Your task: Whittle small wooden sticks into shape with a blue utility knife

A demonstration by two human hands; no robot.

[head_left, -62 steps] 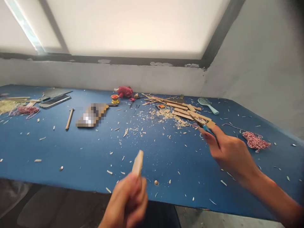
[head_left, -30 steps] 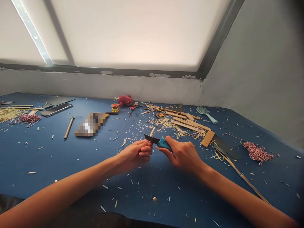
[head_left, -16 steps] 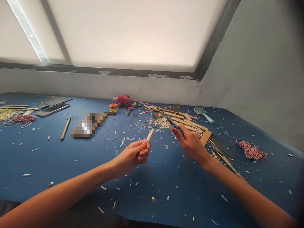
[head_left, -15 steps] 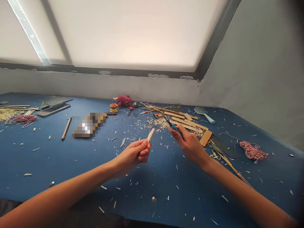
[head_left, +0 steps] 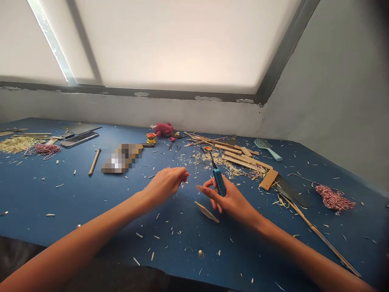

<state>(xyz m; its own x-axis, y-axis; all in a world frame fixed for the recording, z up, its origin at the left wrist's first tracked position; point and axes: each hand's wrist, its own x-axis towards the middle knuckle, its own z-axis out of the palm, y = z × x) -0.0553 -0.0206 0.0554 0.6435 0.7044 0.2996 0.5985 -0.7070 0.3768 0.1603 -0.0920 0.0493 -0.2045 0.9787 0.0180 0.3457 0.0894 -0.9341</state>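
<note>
Two hands over the blue worktop (head_left: pixel 115 227), well apart from each other, near the centre of the frame. Right hand (head_left: pixel 235 198), right of centre, is wrapped around a blue-handled knife (head_left: pixel 219 182); the dark blade points toward the top of the frame, thumb reaching out to the left. Left hand (head_left: pixel 165 184), left of centre, shows its back, fingers bent inward; cannot tell whether anything sits inside the curl. Pale wood piece (head_left: pixel 206 212) just below centre, between the two hands and near the right hand's fingers, slanting down to the right, tapered toward its upper end; cannot tell whether it lies fully flat. Below it, toward the bottom edge, a small round shiny object (head_left: pixel 201 253). Loose slivers all around. Upper right of centre: wooden strips (head_left: pixel 243 161) among a spread of shavings (head_left: pixel 216 157), a tan block (head_left: pixel 269 179) with a hole near one end, a pale green hairbrush (head_left: pixel 269 150). Far right: a red-and-white twine bundle (head_left: pixel 334 198); left of it a long thin stick (head_left: pixel 322 237) runs to the lower right. Upper middle: a crimson plush toy (head_left: pixel 164 129) beside a small gold pot (head_left: pixel 151 138). Left: a short rod (head_left: pixel 95 162), tilted, near a pixelated patch (head_left: pixel 120 159).
</note>
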